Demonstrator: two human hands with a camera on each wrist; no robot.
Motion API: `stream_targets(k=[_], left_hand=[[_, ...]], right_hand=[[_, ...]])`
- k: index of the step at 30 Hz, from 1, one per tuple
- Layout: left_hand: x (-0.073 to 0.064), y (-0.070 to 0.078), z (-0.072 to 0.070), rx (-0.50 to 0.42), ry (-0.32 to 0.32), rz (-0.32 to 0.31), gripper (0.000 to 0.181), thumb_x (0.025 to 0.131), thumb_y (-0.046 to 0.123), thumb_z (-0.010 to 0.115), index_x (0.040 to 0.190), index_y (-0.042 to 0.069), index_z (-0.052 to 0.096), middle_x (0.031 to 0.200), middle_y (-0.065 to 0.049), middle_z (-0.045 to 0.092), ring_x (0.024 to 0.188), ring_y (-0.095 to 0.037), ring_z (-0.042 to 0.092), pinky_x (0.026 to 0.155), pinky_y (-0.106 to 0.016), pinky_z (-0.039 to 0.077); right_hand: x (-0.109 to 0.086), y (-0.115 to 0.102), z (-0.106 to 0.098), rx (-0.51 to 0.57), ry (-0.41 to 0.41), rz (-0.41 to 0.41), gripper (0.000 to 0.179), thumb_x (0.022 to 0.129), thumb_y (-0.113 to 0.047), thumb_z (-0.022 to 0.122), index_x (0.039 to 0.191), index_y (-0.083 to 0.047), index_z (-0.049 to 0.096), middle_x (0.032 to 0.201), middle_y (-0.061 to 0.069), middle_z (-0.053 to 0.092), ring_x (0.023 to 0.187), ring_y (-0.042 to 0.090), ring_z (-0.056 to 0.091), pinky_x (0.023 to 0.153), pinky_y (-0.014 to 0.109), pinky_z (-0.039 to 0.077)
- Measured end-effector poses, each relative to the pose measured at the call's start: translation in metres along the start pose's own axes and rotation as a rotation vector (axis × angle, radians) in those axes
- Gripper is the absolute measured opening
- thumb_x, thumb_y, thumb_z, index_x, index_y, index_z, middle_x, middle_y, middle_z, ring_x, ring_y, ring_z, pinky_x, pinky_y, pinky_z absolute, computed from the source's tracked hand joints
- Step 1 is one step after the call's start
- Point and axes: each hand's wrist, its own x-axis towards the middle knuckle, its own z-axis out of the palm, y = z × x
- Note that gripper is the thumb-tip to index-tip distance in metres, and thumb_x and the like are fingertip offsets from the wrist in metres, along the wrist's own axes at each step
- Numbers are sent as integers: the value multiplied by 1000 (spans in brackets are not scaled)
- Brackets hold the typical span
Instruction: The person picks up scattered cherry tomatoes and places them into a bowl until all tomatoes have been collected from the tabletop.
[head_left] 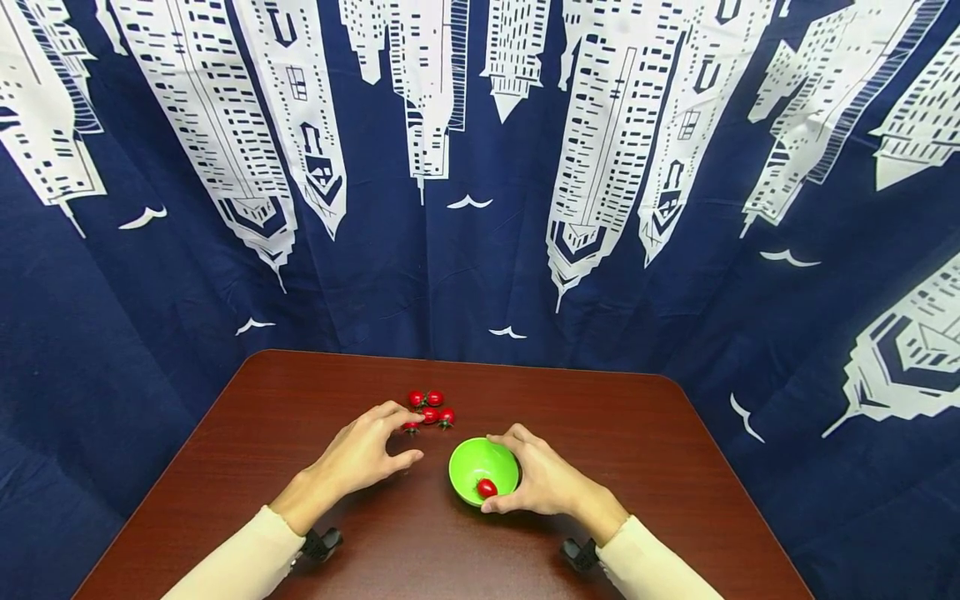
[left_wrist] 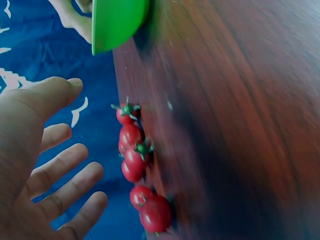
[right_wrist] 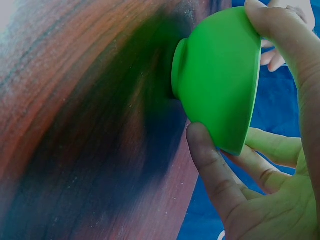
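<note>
My right hand (head_left: 551,479) holds a green bowl (head_left: 472,457) from its right side, thumb at the near rim and fingertips at the far rim. One cherry tomato (head_left: 487,487) lies in the bottom of the bowl. Several more red cherry tomatoes (head_left: 430,415) with green stems sit in a cluster on the table, beyond and left of the bowl. Over the near left edge of that cluster reaches my left hand (head_left: 363,454), its fingers extended and thumb spread apart. The left wrist view shows nothing in the left hand (left_wrist: 55,165), with the tomatoes (left_wrist: 136,157) beside its fingertips.
A dark reddish-brown wooden table (head_left: 600,417) with rounded far corners lies under everything. Right behind its far edge hangs a dark blue curtain (head_left: 450,275) printed with white buildings and birds. Both wrists wear a small black device (head_left: 321,544) below cream sleeves.
</note>
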Motion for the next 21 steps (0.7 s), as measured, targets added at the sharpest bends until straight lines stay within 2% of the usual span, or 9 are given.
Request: stream_targets(k=[9,21], left_hand=[[-25,-25,-13,-10,19,-44,53,95,35,99,143,21,82,133,2,79,113,-22,80,96,-49,70],[-50,-44,-31,-9,29,-59,58,90,38,103,142,23,83,132,4,80,119,-25,81,95,-52,70]], right_hand=[[-1,-2,1,-3,-7,14,103,77,-58,106,159,-7,70,125,-5,67,111,11,72,99,30,65],[-1,-4,-1,-9,2,3,103,77,-58,106,159,-6,70,127,-3,68,112,12,73,99,29,65]])
